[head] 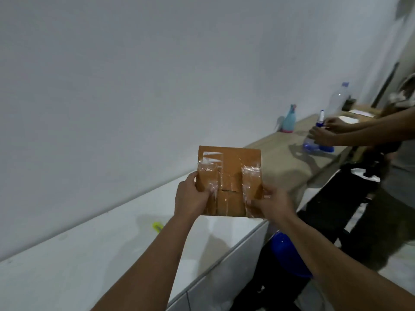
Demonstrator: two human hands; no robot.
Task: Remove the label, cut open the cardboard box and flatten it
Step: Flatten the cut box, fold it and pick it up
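Observation:
I hold a small brown cardboard box point(231, 176) up in the air above the white counter point(94, 250), its taped face towards me. Clear tape strips run down its left and right sides, and a pale torn patch sits at its upper left. My left hand point(193, 196) grips the box's left edge, thumb on the front. My right hand point(270, 202) grips the lower right edge, thumb on the tape strip. A yellow-green utility knife point(157, 227) lies on the counter, below and left of the box.
A wooden table point(289, 158) stands beyond the counter, with a light blue spray bottle point(289, 119) and a clear plastic bottle point(338, 97). Another person's hands point(323, 133) handle blue items there. A blue round object point(287, 254) sits on the floor at the right.

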